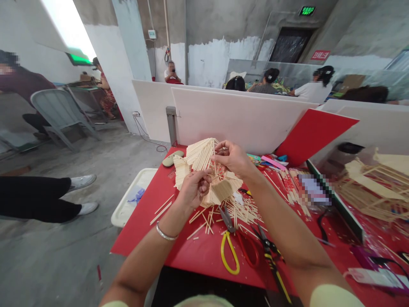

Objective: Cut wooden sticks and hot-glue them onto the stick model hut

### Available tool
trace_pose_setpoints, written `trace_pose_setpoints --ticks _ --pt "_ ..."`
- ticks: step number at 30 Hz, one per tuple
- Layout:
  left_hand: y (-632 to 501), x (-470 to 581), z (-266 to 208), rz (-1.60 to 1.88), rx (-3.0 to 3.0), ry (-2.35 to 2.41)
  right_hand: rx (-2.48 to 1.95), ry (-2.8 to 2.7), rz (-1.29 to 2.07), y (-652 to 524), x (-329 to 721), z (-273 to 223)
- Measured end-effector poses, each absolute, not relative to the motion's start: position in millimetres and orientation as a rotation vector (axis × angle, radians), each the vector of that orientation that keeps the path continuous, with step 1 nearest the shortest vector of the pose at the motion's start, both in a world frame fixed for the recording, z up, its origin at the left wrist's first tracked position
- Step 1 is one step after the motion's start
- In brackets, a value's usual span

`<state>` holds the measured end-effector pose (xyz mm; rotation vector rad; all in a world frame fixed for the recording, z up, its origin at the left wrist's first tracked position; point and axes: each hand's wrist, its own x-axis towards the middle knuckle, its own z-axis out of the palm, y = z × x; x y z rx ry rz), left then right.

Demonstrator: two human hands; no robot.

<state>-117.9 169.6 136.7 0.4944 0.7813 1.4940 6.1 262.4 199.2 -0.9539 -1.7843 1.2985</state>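
A small model of pale wooden sticks (201, 154), with slatted roof-like panels, stands on the red tabletop (188, 247). My left hand (195, 187) is at its near side, fingers curled in a pinch; what lies between the fingertips is too small to make out. On the upper right, my right hand (232, 157) pinches a thin wooden stick (213, 149) at the model's edge. Loose cut sticks (244, 212) are heaped just below the model. Scissors with one yellow and one red handle (230, 238) lie in front of them.
Black-and-yellow shears (271, 256) lie at the right. Beyond are bundled sticks (294, 187), a phone-like object, and a larger stick-built frame (377, 183). A white tray (128, 204) sits left of the table. White boards (236, 117) stand behind; people sit beyond, and someone's legs show at left.
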Motion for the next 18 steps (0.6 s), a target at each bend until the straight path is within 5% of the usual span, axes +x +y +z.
trace_pose_setpoints --ticks 18 --pt "174.2 -126.0 136.6 1.459 0.422 0.746 -0.919 -1.808 1.237 267.1 4.7 192.2"
